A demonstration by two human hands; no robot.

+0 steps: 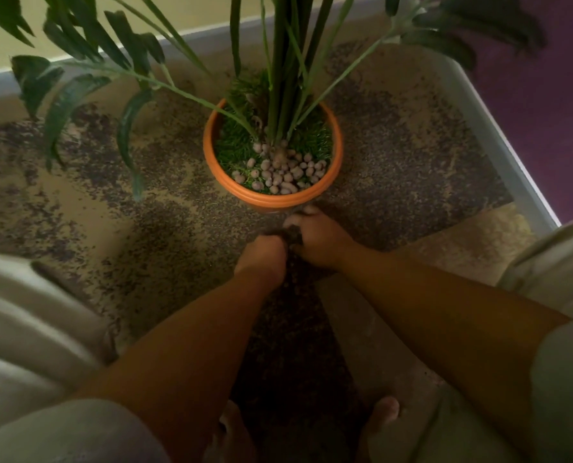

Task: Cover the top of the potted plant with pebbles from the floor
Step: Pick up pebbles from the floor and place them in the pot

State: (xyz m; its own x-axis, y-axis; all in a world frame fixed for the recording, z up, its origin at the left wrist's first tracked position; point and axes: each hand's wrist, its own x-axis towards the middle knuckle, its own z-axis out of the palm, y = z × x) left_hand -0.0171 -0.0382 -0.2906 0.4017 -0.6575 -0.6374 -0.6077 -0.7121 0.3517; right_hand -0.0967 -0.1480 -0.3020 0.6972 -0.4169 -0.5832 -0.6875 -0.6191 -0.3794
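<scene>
Tan floor (88, 212) filled most of the view, strewn with wide dark patches of small gravel-like grit. It met a pale yellow wall (78, 28) at the far left and a purple wall (545, 111) at the right, each edged by a grey-white skirting board (479, 105). No writing or label could be read anywhere.

Long green leaves (78, 95) of the plant spread over the upper part of the scene, its stems rising from an orange pot (271, 197) that stood on the floor near the middle. Green grass-like matting (235, 145) covered the far half of the pot's top. Pale rounded pebbles (281, 170) lay in a cluster on the near half, around the base of the stems.

Just in front of the pot, the left hand (261, 259) and right hand (318, 238) were pressed close together low over a dark patch. Each grip was curled closed, with dark grit showing between them; what exactly each held could not be told.
</scene>
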